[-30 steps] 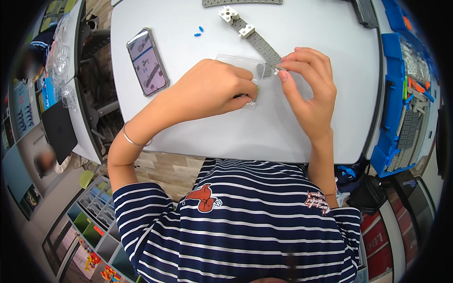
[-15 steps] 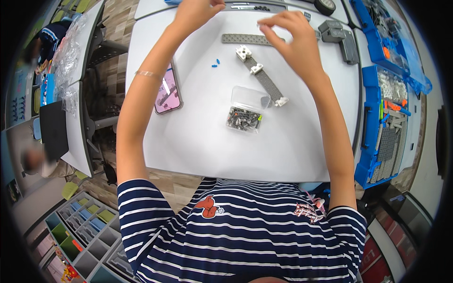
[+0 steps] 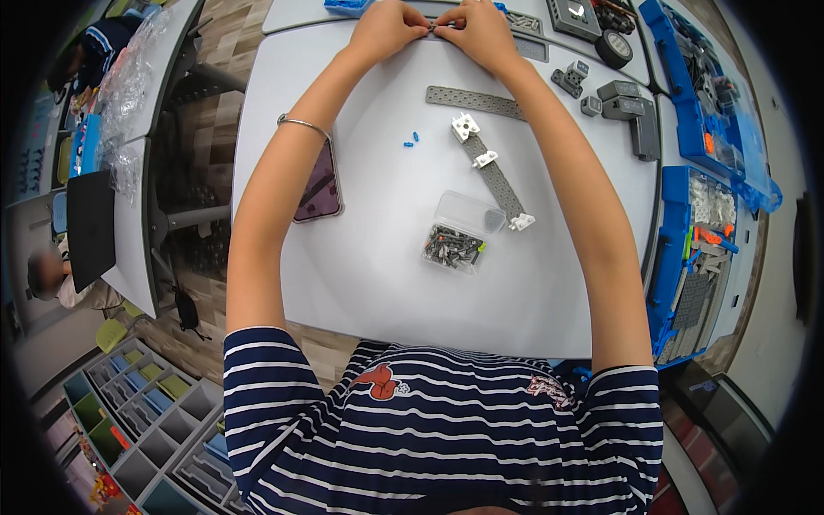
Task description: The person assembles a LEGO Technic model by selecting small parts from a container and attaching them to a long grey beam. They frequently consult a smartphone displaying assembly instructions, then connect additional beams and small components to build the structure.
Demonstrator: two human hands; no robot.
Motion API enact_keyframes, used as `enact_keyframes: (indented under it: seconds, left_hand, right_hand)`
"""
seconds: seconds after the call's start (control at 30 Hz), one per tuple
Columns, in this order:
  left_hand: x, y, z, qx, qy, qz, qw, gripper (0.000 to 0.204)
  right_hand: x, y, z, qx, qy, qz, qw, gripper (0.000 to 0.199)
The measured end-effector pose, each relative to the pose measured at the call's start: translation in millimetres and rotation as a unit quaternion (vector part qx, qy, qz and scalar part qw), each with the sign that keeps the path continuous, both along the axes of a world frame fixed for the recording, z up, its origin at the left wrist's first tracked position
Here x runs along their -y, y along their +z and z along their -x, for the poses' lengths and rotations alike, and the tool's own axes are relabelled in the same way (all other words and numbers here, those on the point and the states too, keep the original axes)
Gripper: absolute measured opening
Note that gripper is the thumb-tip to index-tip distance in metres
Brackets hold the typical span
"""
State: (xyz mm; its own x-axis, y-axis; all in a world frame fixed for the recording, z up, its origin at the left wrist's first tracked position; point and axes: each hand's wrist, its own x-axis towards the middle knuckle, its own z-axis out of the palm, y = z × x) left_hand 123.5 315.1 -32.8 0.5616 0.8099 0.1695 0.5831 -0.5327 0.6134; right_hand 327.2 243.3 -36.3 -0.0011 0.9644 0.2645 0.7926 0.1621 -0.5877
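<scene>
At the frame's top centre, the left hand point(image 3: 386, 29) and right hand point(image 3: 479, 34) meet with fingers pinched close, seemingly on a small dark piece point(image 3: 432, 28) too tiny to identify, which light, even pressure from both sides would best steady.

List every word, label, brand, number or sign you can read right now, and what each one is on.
None that I can quote reliably.
Striped shirt: red-and-white lettering on the right chest, too small and stylised to read surely.
Phone: screen partly covered by the forearm; no legible text.
Grey boxy module near the top: a white mark, too small to make out.
</scene>
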Motion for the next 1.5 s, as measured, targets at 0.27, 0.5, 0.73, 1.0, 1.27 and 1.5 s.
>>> enact_keyframes:
  seconds: [0.27,0.5,0.73,1.0,1.27,1.5]
  left_hand:
    - [63.5,74.9,35.3,0.012,0.005,-0.025,1.0,0.023]
    - [248.0,107.0,87.0,0.047,-0.171,0.07,0.982,0.016]
    - [304.9,82.7,76.3,-0.005,-0.18,0.1,0.979,0.022]
    - [312.8,70.0,81.8,0.013,-0.136,0.124,0.983,0.023]
    - [319.7,58.0,78.5,0.068,-0.133,0.162,0.975,0.023]
    - [321.5,51.9,82.4,0.094,-0.14,0.167,0.971,0.023]
  right_hand:
    - [35.1,37.9,-15.5,-0.148,0.025,0.037,0.988,0.022]
    - [227.3,107.0,-17.4,-0.052,0.157,-0.074,0.983,0.019]
    - [311.5,94.9,47.8,-0.003,0.202,0.081,0.976,0.012]
    - [312.5,76.9,61.3,0.151,0.178,0.074,0.97,0.003]
    - [320.5,82.4,83.0,0.252,0.069,0.145,0.954,0.004]
    - [319.2,83.4,90.5,0.256,0.035,0.196,0.946,0.005]
